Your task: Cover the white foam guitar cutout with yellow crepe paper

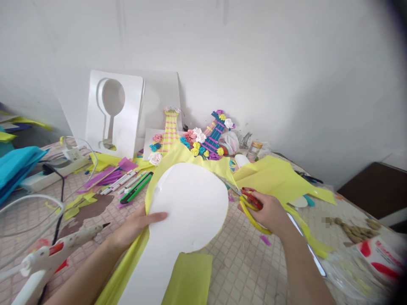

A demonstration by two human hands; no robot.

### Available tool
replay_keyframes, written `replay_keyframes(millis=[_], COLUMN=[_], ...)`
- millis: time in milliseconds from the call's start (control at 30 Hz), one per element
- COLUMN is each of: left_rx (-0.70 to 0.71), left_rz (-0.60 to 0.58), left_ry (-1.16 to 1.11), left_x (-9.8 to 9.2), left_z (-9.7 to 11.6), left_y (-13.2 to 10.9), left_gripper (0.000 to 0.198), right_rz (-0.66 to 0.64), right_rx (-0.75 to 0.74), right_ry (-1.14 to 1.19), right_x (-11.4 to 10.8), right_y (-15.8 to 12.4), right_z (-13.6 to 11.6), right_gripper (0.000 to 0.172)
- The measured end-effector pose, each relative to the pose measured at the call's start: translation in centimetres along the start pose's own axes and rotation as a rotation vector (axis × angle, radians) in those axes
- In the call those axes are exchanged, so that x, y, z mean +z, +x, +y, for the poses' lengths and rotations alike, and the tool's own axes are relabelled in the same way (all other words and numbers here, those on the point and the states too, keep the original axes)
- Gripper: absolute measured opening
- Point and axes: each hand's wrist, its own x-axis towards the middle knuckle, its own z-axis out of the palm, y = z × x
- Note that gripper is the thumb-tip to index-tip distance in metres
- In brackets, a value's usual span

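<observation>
My left hand [143, 222] grips the left edge of a white paddle-shaped board [190, 207], thumb on its face and fingers hidden behind. Yellow crepe paper [129, 271] lies under the board and sticks out past its left and top edges. In my right hand [270, 212] is a pair of scissors [249, 207] with yellow and red handles. Their blades point up and left at the yellow paper beside the board's upper right edge. Below the board's round part hangs a darker yellow-green paper flap [193, 275].
A hot glue gun [63, 245] lies at the left, near a power strip [54, 171]. Behind the board are a green utility knife [136, 187], markers [117, 182] and paper-flower decorations [197, 140]. A cut-out white foam panel [127, 114] leans on the wall. A phone [307, 243] lies beneath my right forearm.
</observation>
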Motion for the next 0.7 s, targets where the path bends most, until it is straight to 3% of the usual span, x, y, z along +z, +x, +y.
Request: replay_keyframes(millis=[100, 367, 700], left_rx=[0.014, 0.018, -0.025], left_rz=[0.013, 0.023, -0.024], left_ry=[-0.020, -0.010, 0.017], left_x=[0.18, 0.31, -0.17], left_z=[0.04, 0.28, -0.07], left_y=[-0.13, -0.23, 0.21], left_gripper=[0.101, 0.101, 0.102], right_rz=[-0.087, -0.175, -0.116], right_rx=[0.017, 0.021, 0.034], right_ry=[0.089, 0.166, 0.032], right_x=[-0.24, -0.13, -0.90], right_y=[-0.03, -0.03, -0.26], right_z=[-0.29, 0.13, -0.29], right_gripper=[0.029, 0.032, 0.042])
